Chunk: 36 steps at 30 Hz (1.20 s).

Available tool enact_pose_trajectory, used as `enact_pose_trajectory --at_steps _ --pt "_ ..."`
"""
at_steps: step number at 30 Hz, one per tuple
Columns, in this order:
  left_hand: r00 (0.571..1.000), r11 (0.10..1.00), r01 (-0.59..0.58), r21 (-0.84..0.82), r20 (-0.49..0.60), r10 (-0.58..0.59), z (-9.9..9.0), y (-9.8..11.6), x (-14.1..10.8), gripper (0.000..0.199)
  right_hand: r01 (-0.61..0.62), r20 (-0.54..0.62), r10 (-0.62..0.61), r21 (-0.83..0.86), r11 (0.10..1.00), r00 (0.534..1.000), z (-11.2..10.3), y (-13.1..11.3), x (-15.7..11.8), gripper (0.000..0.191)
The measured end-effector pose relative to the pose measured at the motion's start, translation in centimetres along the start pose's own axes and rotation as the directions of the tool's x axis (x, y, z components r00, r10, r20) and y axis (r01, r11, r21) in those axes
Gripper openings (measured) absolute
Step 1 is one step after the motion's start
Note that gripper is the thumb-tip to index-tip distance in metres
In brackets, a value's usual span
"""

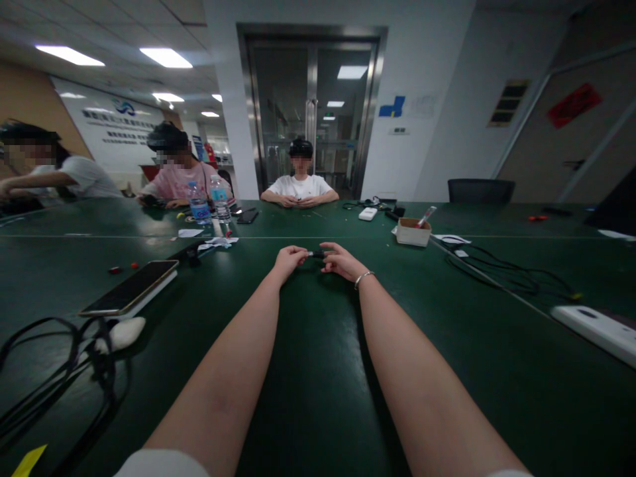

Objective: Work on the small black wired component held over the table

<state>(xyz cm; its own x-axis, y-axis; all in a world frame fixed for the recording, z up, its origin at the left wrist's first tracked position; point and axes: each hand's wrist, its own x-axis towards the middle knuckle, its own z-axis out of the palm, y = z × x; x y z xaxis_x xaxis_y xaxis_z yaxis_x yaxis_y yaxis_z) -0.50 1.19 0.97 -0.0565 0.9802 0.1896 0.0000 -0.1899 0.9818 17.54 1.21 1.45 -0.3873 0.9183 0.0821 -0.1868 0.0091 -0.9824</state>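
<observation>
Over the green table, my left hand (290, 262) pinches the silvery end of a small black-and-silver stick-like object (317, 254). It is too small to tell its exact kind. The fingers of my right hand (344, 262) curve around the black end, index finger above and the other fingers below. A silver bracelet (364, 279) circles my right wrist. Both arms stretch forward, and the two hands are a short gap apart, joined by the object.
Left of my arms lie a phone (132, 286) on a white item, black cables (106, 371) and a white mouse-shaped thing (124, 333). Bottles (220, 199) stand farther back. To the right are a small box (413, 232), more cables (511, 268) and a power strip (596, 329). A person (300, 189) sits opposite; two others sit left.
</observation>
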Motion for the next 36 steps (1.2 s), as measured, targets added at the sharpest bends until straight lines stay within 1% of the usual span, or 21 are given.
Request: enact_pose_trajectory --at_steps 4,8,11,13,19,24,28,30,33,36 --pt "1.000 1.000 0.001 0.004 -0.009 -0.001 0.0 -0.1 0.1 0.018 -0.027 -0.010 0.027 -0.017 0.999 1.000 0.0 -0.1 -0.1 0.018" --pt "1.000 1.000 0.003 -0.014 -0.004 -0.003 0.0 -0.3 0.3 0.016 -0.028 -0.019 0.028 0.005 1.000 0.999 0.1 -0.1 -0.1 0.022" --pt "1.000 1.000 -0.001 -0.012 0.000 0.001 0.0 -0.4 0.3 0.016 -0.042 -0.043 0.042 0.015 0.999 0.998 0.2 -0.2 0.0 0.012" --pt "1.000 1.000 0.002 -0.002 0.007 -0.002 -0.1 -0.4 0.2 0.015 -0.050 -0.039 0.050 0.007 0.999 0.998 0.2 -0.1 0.0 0.008" --pt "0.996 0.998 0.043 0.036 0.075 -0.045 0.1 -0.3 0.3 0.012 -0.041 -0.030 0.041 0.024 0.999 0.999 -0.1 0.1 0.2 0.007" --pt "0.994 0.998 0.061 0.018 0.087 -0.062 0.4 0.0 -0.1 0.012 -0.043 -0.051 0.044 0.031 0.999 0.998 -0.1 0.2 0.2 0.005" --pt "0.992 0.998 0.060 0.016 0.108 -0.061 0.4 0.3 -0.4 0.020 -0.039 -0.062 0.041 0.039 0.999 0.997 -0.1 0.2 0.1 0.004" --pt "0.991 0.998 0.062 0.032 0.113 -0.065 0.3 0.1 -0.3 0.022 -0.041 -0.066 0.043 0.036 0.999 0.997 -0.1 0.1 0.1 0.004" --pt "0.990 0.995 0.067 0.067 0.116 -0.074 0.1 -0.5 0.3 0.019 -0.048 -0.072 0.050 0.033 0.998 0.996 0.0 0.1 0.1 0.005" --pt "0.995 0.996 0.013 0.093 0.098 -0.022 0.0 -1.3 0.8 0.019 -0.044 -0.072 0.046 0.031 0.999 0.996 0.0 0.1 0.1 0.006"
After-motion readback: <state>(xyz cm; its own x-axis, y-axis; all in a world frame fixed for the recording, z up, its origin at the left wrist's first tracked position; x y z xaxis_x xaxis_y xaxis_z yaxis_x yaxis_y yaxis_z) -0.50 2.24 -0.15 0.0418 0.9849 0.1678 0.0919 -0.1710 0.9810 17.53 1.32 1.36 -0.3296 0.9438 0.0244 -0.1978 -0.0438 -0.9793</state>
